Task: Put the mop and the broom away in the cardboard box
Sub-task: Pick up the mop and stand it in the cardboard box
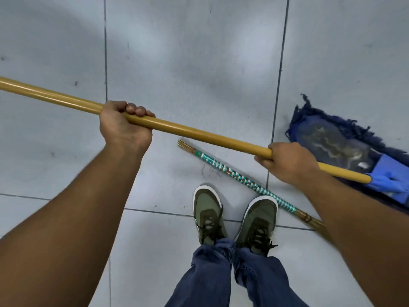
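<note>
One mop point(199, 132) and one broom point(243, 181) are in view. The mop is held off the floor point(188, 52) by both hands, its yellow handle running across the view from the upper left down to the right. The left hand point(124, 127) wraps the handle near its middle, fingers point(135, 110) curled over the top and pressed together around the pole. The right hand point(290, 162) grips lower, close to the blue clamp point(389, 182) that joins the handle to the mop head point(336, 140); its fingers are closed around the pole, though most of them are hidden beneath the hand. The dark blue fringed mop head hangs at the right end of the mop.

The broom lies flat on the grey tiled floor, below the mop handle and roughly parallel to it. Its shaft is wrapped in teal and white banding, and its far end passes under the right forearm.

Two green shoes point(234, 218) with white soles stand side by side just beside the broom, the right shoe almost touching its shaft. Blue jeans point(232, 273) cover the legs above them.
</note>
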`<state>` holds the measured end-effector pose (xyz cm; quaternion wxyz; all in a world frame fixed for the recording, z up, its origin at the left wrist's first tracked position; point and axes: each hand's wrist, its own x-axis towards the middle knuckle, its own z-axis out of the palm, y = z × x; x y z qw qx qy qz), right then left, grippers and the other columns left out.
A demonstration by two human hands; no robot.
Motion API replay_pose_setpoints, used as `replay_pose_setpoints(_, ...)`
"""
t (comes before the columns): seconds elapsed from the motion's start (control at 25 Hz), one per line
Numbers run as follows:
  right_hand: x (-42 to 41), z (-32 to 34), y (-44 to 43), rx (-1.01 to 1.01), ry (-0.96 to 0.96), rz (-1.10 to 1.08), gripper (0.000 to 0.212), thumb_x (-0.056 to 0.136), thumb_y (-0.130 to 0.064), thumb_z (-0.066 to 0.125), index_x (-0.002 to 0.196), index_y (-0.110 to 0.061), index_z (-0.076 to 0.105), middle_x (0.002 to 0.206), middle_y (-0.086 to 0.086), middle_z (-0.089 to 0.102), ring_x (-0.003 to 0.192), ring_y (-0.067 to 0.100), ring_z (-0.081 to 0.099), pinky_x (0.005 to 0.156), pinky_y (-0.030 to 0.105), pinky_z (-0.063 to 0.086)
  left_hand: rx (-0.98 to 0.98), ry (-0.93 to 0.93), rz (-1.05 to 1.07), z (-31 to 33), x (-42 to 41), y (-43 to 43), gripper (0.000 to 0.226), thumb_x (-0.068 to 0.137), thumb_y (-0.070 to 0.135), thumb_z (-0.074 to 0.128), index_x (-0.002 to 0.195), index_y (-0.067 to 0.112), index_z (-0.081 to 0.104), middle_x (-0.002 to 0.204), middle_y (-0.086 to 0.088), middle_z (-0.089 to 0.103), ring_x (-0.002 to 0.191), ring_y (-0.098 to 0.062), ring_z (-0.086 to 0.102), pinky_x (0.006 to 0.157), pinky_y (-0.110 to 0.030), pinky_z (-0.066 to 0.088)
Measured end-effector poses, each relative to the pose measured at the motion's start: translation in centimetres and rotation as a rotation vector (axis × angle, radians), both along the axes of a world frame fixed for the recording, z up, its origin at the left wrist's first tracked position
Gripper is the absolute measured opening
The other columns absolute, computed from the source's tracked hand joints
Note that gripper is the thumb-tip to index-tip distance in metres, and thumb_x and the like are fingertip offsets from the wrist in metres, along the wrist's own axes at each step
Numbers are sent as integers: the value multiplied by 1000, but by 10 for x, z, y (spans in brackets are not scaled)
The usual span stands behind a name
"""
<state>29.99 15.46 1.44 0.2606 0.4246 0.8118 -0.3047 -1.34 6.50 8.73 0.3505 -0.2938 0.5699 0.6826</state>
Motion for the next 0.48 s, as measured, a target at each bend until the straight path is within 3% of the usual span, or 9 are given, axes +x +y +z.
replay_pose_setpoints(0.2, -20, 82, 13, 67, 60, -73, 38, 84, -60, 51, 67, -26, 51, 58, -5, 55, 53, 18, 53, 47, 33, 43, 63, 104, -15, 108, -13, 30, 19, 80, 8, 42, 63, 15, 37, 52, 3, 37, 44, -16, 37, 54, -27, 39)
replay_pose_setpoints(0.36, -24, 157, 23, 91, 139, -161, 30, 87, -47, 55, 70, -22, 59, 60, -2, 57, 57, 24, 55, 51, 32, 41, 215, 231, -85, 219, -5, 56, 22, 79, 7, 39, 59, 16, 37, 52, 2, 35, 44, -17, 36, 52, -27, 38)
replay_pose_setpoints(0.48, -25, 210, 26, 70, 224, -271, 29, 85, -38, 57, 62, -21, 54, 56, -2, 56, 53, 22, 54, 47, 32, 40, 305, 351, -188, 300, 8, 78, 26, 81, 6, 37, 56, 16, 37, 50, 1, 35, 43, -17, 34, 50, -27, 37)
